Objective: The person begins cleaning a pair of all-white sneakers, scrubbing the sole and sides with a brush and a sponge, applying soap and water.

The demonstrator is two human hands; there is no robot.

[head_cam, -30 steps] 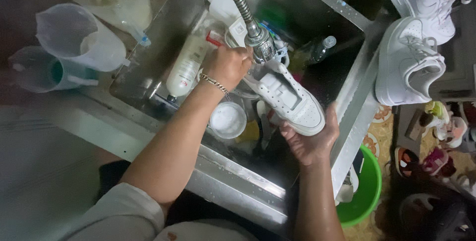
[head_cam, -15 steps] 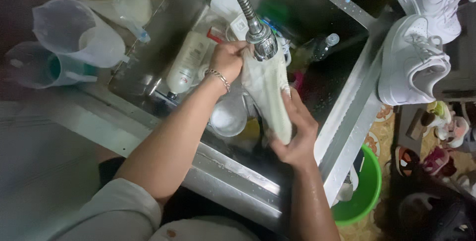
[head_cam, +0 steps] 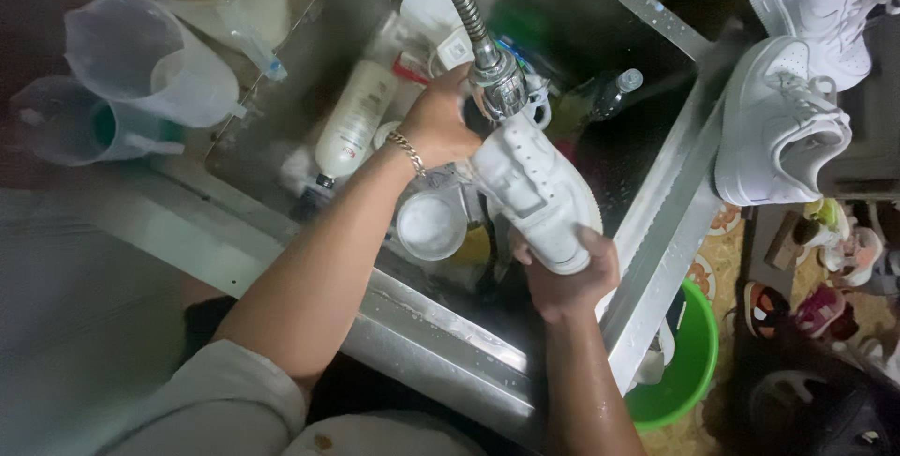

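My right hand (head_cam: pixel 567 278) is clamped on the lower end of the white sneaker (head_cam: pixel 532 192), its long axis running up toward the faucet head (head_cam: pixel 499 81) above the sink (head_cam: pixel 656 222), where my left hand (head_cam: pixel 441 123) grips its upper end.

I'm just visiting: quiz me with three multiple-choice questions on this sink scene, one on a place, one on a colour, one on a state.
1. Where is the white shoe in hand?
A. under the tap head
B. in the green basin
C. on the floor

2. What colour are the two shoes on the sink's rim?
A. black
B. white
C. red

3. How is the shoe held?
A. right hand alone
B. lying loose
C. left hand and right hand together

Answers: 1 A, the tap head sits just above it; 2 B, both are plainly white; 3 C, one hand at each end.
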